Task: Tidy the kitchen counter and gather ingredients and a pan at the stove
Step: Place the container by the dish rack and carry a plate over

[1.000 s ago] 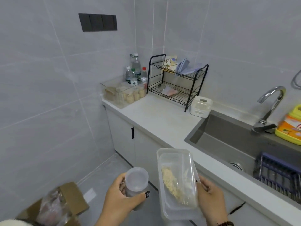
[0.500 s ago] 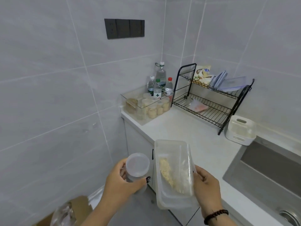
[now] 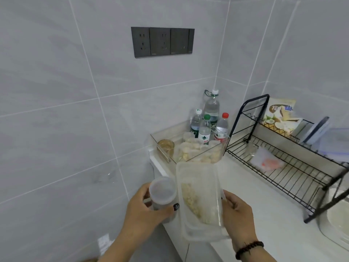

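My left hand (image 3: 143,208) grips a small round translucent jar (image 3: 162,191) with a pale lid, held upright at the counter's left end. My right hand (image 3: 238,214) holds a clear rectangular plastic container (image 3: 200,197) with yellowish crumbly food inside, tilted toward me. Both are held over the counter's near edge, side by side and almost touching. Beyond them a clear acrylic bin (image 3: 190,150) sits in the counter corner, filled with pale food items and a glass jar.
Several water bottles (image 3: 209,123) stand behind the bin against the wall. A black two-tier wire rack (image 3: 287,163) holds a snack bag, lids and a plastic pouch. A white tub (image 3: 338,227) sits at the right edge. The white counter (image 3: 264,214) runs right; outlets on the wall.
The view has swung left and closer to the corner bin; the sink has left the frame. Both hands keep the same hold on jar and container.
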Available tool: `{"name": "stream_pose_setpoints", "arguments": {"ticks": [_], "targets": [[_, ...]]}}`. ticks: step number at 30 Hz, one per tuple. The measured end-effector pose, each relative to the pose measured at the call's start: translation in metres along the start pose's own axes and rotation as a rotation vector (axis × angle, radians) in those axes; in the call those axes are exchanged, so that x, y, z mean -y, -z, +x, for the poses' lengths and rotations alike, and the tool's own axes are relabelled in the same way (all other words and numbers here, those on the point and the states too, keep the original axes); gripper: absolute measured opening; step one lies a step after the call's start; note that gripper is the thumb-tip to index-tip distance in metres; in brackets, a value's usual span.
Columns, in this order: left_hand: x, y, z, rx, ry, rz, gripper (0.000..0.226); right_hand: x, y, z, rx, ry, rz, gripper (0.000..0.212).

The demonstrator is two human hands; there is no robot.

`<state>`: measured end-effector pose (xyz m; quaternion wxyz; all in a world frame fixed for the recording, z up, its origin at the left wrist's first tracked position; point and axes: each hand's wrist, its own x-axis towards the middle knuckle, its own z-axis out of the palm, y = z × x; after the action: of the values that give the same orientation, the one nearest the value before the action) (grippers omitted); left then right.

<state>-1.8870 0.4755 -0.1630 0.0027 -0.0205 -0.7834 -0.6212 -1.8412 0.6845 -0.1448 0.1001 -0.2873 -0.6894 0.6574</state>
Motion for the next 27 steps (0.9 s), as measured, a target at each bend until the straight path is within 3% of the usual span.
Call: {"name": "stream_pose_setpoints", "arguments": {"ticks": [6, 19, 27], "targets": [[-0.014, -0.012, 0.077, -0.019, -0.032, -0.038, 0.071, 0.017, -0.011, 0.051, -0.018, -0.010, 0.010, 0.022], [-0.026, -0.040, 0.292, 0.099, -0.140, 0.158, 0.059, 0.052, -0.041, 0.152, -0.219, 0.001, 0.088, 0.023], [0.001, -0.080, 0.392, 0.225, -0.039, 0.262, 0.068, 0.064, -0.060, 0.185, -0.351, -0.061, 0.122, 0.018]]}}
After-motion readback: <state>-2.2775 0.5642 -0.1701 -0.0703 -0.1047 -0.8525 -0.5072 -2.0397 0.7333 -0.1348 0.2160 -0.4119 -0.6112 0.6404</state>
